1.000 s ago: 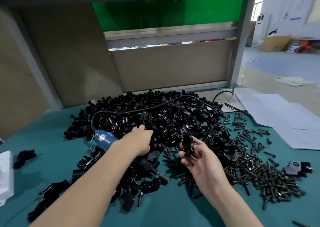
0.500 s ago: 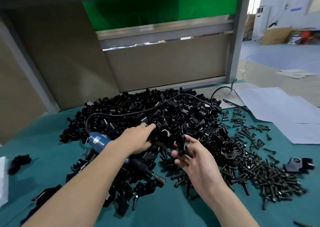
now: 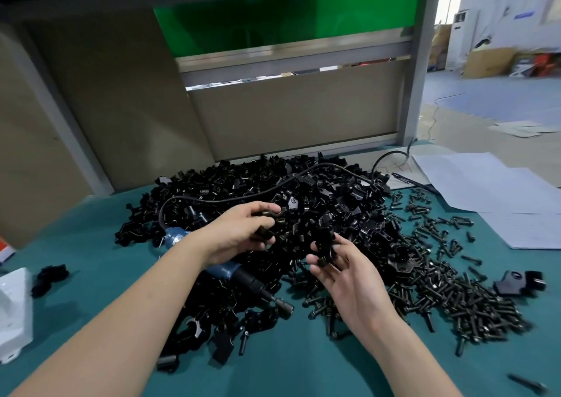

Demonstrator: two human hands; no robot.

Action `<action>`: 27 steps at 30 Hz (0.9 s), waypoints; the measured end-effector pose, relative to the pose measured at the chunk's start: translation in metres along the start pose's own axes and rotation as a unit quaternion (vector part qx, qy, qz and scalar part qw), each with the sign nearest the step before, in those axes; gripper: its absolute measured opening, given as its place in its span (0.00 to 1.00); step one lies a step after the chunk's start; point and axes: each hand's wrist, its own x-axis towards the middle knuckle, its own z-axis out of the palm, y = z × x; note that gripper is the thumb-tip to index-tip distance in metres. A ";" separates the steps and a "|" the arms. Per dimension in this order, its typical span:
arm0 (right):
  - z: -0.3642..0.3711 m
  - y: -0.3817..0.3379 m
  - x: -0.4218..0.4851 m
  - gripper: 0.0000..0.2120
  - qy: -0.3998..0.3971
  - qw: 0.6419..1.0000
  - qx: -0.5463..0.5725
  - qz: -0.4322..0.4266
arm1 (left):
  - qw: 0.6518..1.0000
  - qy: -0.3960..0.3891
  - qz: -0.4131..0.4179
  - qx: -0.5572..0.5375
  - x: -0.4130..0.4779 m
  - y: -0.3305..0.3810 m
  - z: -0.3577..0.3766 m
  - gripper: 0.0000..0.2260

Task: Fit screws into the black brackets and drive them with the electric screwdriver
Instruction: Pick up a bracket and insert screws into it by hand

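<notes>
A big heap of black brackets (image 3: 303, 196) covers the middle of the green table. My left hand (image 3: 239, 232) is raised over the heap and pinches one black bracket (image 3: 267, 214) between thumb and fingers. My right hand (image 3: 343, 266), palm up, holds another black bracket (image 3: 323, 242) in its curled fingers. The blue electric screwdriver (image 3: 227, 270) lies on the heap under my left forearm, its bit end (image 3: 283, 307) pointing right. A pile of black screws (image 3: 455, 293) spreads to the right of my right hand.
The screwdriver's black cable (image 3: 243, 197) loops over the heap toward the back right. White paper sheets (image 3: 498, 190) lie at the right, a white bag (image 3: 13, 311) at the left edge. Single brackets sit at far left (image 3: 50, 276) and far right (image 3: 516, 283). A beige partition rises behind.
My left hand has lifted from the heap with a bracket pinched in it. My right hand stays put with its bracket. The view has shifted a little to the right.
</notes>
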 end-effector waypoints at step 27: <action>0.003 0.008 -0.016 0.19 -0.106 0.993 -0.049 -0.003 | 0.910 0.218 0.187 -0.300 -0.115 -0.054 0.025 0.19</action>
